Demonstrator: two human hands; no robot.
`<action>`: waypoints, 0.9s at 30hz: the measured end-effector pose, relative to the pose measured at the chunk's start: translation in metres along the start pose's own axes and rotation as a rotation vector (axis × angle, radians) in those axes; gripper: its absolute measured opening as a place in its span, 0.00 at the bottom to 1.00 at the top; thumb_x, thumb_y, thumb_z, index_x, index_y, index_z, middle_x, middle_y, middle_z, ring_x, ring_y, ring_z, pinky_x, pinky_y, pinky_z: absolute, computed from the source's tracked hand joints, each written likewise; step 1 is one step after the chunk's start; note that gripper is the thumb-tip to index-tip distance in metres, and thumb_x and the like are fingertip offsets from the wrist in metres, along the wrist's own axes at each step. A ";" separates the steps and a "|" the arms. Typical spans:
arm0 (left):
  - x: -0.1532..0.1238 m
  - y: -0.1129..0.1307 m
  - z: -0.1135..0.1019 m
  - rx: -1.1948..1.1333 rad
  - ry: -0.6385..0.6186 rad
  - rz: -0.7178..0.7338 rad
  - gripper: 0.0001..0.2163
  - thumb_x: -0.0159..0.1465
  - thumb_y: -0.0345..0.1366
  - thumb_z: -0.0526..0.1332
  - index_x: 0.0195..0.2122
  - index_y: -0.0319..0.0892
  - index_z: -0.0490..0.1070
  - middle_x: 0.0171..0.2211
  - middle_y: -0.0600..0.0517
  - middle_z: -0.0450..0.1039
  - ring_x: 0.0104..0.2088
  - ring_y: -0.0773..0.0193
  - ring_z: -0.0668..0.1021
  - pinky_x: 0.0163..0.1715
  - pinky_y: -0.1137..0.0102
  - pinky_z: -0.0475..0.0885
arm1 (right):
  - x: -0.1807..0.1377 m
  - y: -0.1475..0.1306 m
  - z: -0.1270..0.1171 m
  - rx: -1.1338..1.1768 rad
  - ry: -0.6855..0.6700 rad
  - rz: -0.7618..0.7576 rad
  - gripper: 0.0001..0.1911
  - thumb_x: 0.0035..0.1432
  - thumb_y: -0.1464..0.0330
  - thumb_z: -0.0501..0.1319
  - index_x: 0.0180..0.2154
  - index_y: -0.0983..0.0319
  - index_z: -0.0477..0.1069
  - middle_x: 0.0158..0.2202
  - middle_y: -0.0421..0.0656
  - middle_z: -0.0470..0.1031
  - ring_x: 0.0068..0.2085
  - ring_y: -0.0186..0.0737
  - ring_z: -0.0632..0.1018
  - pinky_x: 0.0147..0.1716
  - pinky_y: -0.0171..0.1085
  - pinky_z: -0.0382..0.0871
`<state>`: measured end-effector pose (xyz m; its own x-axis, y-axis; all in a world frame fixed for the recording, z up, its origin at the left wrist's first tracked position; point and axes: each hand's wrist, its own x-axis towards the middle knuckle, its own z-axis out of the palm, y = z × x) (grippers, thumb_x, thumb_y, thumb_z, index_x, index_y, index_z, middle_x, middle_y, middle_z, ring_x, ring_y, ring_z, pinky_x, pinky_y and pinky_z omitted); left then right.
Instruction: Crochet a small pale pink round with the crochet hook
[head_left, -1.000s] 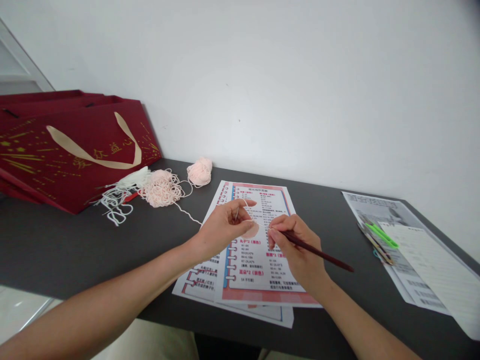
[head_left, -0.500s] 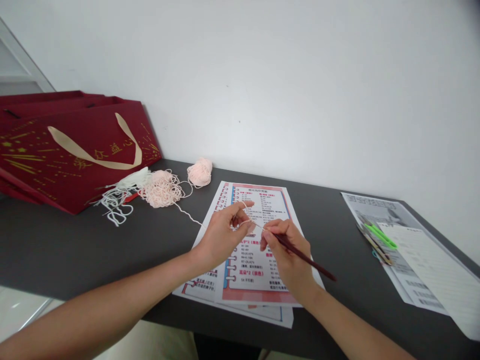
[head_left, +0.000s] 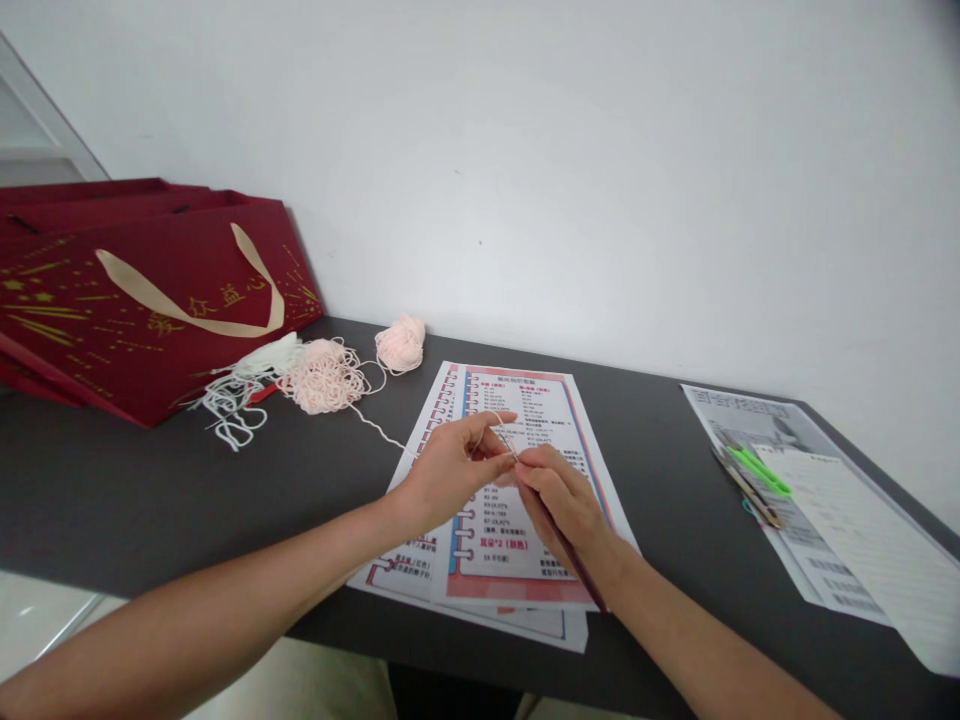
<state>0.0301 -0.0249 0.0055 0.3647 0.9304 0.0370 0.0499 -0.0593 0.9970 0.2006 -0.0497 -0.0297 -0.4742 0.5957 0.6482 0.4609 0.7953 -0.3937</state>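
Note:
My left hand point(head_left: 448, 470) hovers over the printed pattern sheet point(head_left: 525, 400), its fingers pinched on a thin pink yarn strand point(head_left: 379, 431) looped over the forefinger. That strand trails back left to a loose pink yarn pile point(head_left: 324, 376). My right hand point(head_left: 562, 500) is closed around a dark red crochet hook point(head_left: 564, 545), whose tip meets the left fingertips. The hook's handle points back along my right wrist.
A small pink yarn ball point(head_left: 400, 343) and white yarn point(head_left: 234, 398) lie by a dark red gift bag point(head_left: 142, 300) at the left. Papers point(head_left: 847, 520) with green scissors point(head_left: 759, 470) and sticks sit at the right. The dark table point(head_left: 150, 480) meets a white wall.
My right hand has moved left and swung the hook's handle down toward me, so the tip now touches the left fingers. The left hand stayed nearly in place.

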 end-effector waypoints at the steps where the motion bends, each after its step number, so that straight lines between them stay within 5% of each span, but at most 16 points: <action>1: 0.001 -0.001 -0.001 -0.112 -0.041 -0.048 0.21 0.54 0.32 0.65 0.50 0.39 0.67 0.24 0.56 0.71 0.26 0.67 0.73 0.33 0.69 0.66 | 0.001 0.001 -0.002 -0.020 -0.014 -0.044 0.12 0.60 0.78 0.52 0.40 0.55 0.63 0.36 0.43 0.70 0.36 0.41 0.72 0.32 0.40 0.69; 5: 0.004 -0.003 -0.002 -0.413 -0.133 -0.240 0.21 0.53 0.30 0.66 0.48 0.37 0.68 0.24 0.57 0.71 0.26 0.70 0.73 0.35 0.69 0.65 | 0.006 -0.002 -0.007 -0.168 0.005 -0.174 0.12 0.59 0.80 0.52 0.39 0.56 0.63 0.35 0.44 0.70 0.33 0.41 0.70 0.30 0.39 0.67; 9: 0.003 -0.004 0.002 -0.411 -0.066 -0.197 0.21 0.55 0.30 0.65 0.50 0.36 0.67 0.24 0.57 0.69 0.27 0.70 0.72 0.37 0.70 0.64 | 0.008 -0.013 -0.001 -0.196 0.030 0.004 0.09 0.59 0.78 0.53 0.34 0.57 0.64 0.32 0.43 0.69 0.32 0.42 0.70 0.30 0.40 0.66; 16: 0.007 -0.004 -0.002 -0.121 0.052 0.011 0.22 0.57 0.33 0.62 0.54 0.37 0.64 0.25 0.57 0.66 0.28 0.69 0.69 0.32 0.71 0.63 | 0.004 -0.016 0.003 0.166 0.241 0.294 0.07 0.60 0.76 0.54 0.36 0.57 0.63 0.37 0.41 0.68 0.33 0.36 0.72 0.30 0.36 0.67; 27: 0.001 0.002 -0.005 0.388 0.178 0.269 0.16 0.60 0.31 0.60 0.50 0.43 0.68 0.27 0.56 0.72 0.28 0.68 0.71 0.33 0.71 0.65 | 0.023 -0.016 -0.006 1.098 0.399 0.785 0.07 0.59 0.71 0.58 0.28 0.60 0.65 0.24 0.36 0.68 0.23 0.31 0.69 0.23 0.32 0.65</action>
<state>0.0259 -0.0226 0.0083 0.2495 0.9088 0.3344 0.3300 -0.4044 0.8530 0.1866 -0.0492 -0.0050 -0.0433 0.9949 0.0914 -0.3978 0.0668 -0.9150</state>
